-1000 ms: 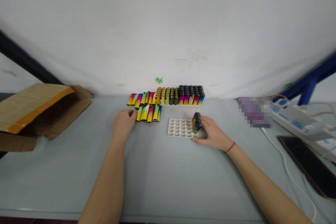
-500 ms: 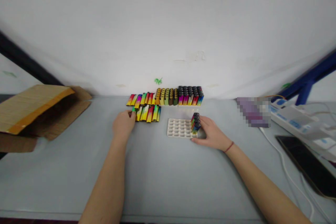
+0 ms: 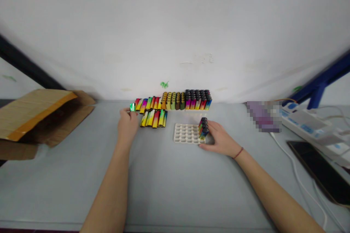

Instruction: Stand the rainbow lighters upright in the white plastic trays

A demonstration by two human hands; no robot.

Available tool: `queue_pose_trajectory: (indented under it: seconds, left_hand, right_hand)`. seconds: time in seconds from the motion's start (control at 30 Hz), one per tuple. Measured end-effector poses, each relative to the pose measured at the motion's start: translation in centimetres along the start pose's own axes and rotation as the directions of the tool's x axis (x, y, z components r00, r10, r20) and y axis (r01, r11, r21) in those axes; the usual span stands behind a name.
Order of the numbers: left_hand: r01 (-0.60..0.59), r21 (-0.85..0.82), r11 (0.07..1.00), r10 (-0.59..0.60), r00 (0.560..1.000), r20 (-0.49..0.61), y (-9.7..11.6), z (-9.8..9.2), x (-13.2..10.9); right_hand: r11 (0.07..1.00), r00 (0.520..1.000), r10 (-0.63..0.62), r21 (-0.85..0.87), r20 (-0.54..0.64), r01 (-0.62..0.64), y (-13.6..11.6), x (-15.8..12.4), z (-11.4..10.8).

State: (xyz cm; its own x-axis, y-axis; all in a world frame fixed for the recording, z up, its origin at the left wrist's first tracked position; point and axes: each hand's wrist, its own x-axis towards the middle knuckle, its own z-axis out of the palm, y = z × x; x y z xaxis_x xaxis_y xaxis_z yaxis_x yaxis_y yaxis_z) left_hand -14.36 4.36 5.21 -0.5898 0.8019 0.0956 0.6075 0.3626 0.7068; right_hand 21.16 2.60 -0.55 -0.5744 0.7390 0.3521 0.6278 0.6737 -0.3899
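My left hand (image 3: 127,124) pinches one rainbow-coloured lighter (image 3: 132,107), lifted just left of a loose row of lighters (image 3: 154,118) lying flat on the grey table. My right hand (image 3: 220,139) rests against the right end of a white tray with round slots (image 3: 185,133), fingers curled beside a few lighters standing upright in it (image 3: 203,127). More lighters lie and stand in a long row by the wall (image 3: 175,101).
An open cardboard box (image 3: 35,114) lies on its side at the left. At the right are a blurred purple object (image 3: 264,116), a white power strip (image 3: 314,123), white cables and a dark phone (image 3: 319,173). A white wall rises behind the table.
My left hand has taken one lighter from the left end of the loose row and lifted it up and to the left. My right hand has stayed at the tray.
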Motion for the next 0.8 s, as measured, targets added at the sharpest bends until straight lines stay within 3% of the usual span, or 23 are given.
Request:
queue_pose_trajectory:
  seconds: [0.13,0.23,0.37,0.5,0.8]
  left_hand:
    - [-0.010,-0.436,0.900,0.052,0.995,0.084,1.5,1.7,-1.0]
    - [-0.031,-0.625,0.780,0.187,0.965,0.185,2.4,3.2,-2.4]
    - [-0.101,-0.708,0.699,0.331,0.923,0.196,3.2,4.1,-4.0]
    - [-0.088,-0.745,0.661,0.378,0.897,0.230,3.8,4.4,-4.9]
    - [0.116,-0.788,0.604,0.301,0.883,0.361,4.5,4.7,-6.2]
  right_hand:
    - [1.000,1.000,0.010,0.006,0.009,-0.010,-0.1,0.0,-0.1]
    - [1.000,1.000,0.017,0.002,0.014,-0.017,-0.2,0.1,-0.2]
    - [1.000,1.000,0.019,0.004,0.010,-0.019,-0.3,0.0,-0.2]
    - [1.000,1.000,0.011,0.003,0.006,-0.011,-0.2,0.0,-0.2]
    - [1.000,1.000,0.008,-0.004,0.015,-0.008,-0.3,0.1,-0.3]
